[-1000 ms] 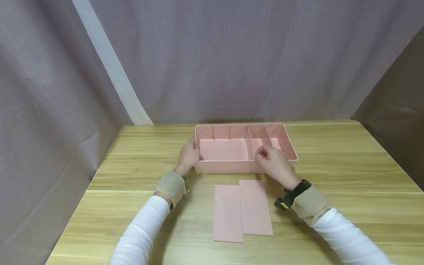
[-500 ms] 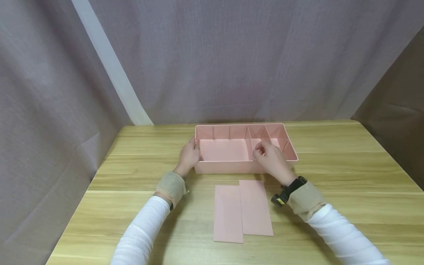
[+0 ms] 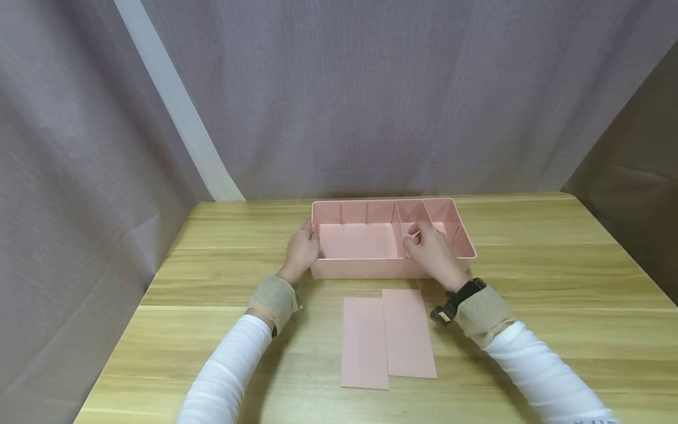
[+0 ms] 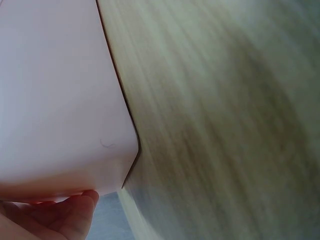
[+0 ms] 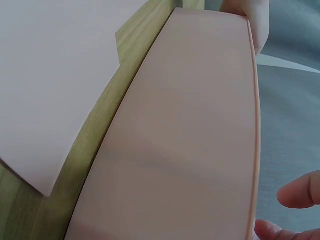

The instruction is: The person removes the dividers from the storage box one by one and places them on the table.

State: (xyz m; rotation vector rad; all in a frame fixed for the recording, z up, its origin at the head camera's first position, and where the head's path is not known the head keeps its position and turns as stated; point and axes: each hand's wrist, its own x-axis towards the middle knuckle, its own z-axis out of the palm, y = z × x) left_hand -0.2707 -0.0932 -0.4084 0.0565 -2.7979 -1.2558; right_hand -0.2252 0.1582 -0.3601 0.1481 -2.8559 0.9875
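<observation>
On the wooden table (image 3: 535, 265), the pink box (image 3: 365, 268) could skid here if the left hand (image 3: 302, 250), gripping its left end, slackens while the right hand (image 3: 435, 254), fingers bent over the near side, holding what, if anything, I can't tell, presses unevenly: one box, two loose pink panels (image 3: 365, 341) just in front, two hands.

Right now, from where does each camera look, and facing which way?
Head: worn on head, facing forward and down at the pink divided box and two pink panels; left hand, right hand and forearms show.
Left wrist: worn there, facing a box corner and wooden table; left fingers show.
Right wrist: worn there, facing the box's front wall; right fingertips, left hand show.
Head and right wrist share panels.
</observation>
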